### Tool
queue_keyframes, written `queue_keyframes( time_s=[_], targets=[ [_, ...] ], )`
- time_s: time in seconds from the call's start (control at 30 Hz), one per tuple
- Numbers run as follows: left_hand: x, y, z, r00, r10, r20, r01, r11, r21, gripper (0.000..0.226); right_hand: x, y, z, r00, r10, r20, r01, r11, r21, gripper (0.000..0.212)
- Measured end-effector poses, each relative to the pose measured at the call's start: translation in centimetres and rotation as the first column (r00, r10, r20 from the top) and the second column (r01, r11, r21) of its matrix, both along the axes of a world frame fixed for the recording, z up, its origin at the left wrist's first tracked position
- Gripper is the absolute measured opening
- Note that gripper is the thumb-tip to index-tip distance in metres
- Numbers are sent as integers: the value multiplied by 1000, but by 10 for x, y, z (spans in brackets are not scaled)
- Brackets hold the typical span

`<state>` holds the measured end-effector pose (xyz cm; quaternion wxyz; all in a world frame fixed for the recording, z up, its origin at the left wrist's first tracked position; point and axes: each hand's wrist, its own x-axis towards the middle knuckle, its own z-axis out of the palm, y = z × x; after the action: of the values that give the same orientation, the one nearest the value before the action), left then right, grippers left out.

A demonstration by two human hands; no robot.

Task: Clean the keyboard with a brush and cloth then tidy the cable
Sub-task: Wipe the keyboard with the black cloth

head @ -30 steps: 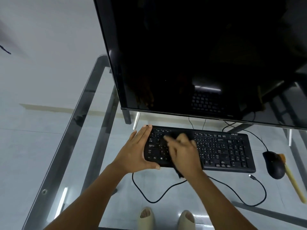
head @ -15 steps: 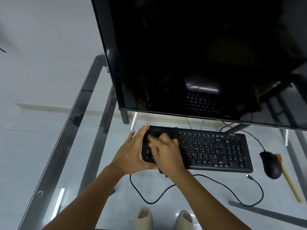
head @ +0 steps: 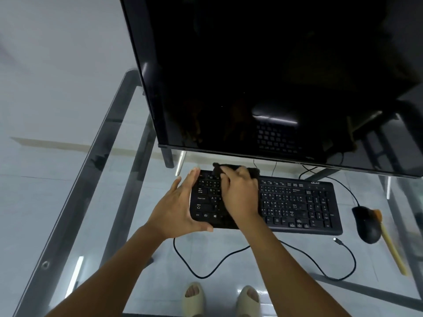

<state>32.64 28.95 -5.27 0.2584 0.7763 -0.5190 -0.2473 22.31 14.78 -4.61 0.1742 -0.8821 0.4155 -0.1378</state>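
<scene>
Lying flat on glass, black keyboard [head: 297, 202] partly under dark cloth [head: 253, 172].

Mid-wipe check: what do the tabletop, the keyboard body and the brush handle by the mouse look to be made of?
Tabletop: clear glass on a dark metal-looking frame; floor and feet show through it.
Keyboard: matte black, probably plastic; dull sheen, moulded keys with printed legends.
Brush: pale yellowish handle, likely wood or bamboo; too blurred to be sure.
</scene>
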Motion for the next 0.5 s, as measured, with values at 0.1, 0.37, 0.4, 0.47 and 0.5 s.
queue_keyframes(
  time_s=[0.1,0.37,0.4,0.47,0.5],
  targets=[
    [0,0,-1,1000,17,3,-17,1000,-3,142,11,30,5,971,237,-27,-237,972,6,32],
    [-1,0,5,1000,1,-18,-1,1000,8,144,3,16,9,974,227,-17,-227,974,12,28],
    [0,1,4,1000,-2,-11,2,1000,8,145,1,28,7,944,330,-25,-329,944,30,30],
    [1,-1,0,1000,-23,6,23,1000,17,146,-3,22,8,917,399,-20,-397,915,69,31],
    [1,0,-2,1000,-24,11,24,999,24,147,-3,10,5,941,338,3,-337,938,78,31]
  ],
)
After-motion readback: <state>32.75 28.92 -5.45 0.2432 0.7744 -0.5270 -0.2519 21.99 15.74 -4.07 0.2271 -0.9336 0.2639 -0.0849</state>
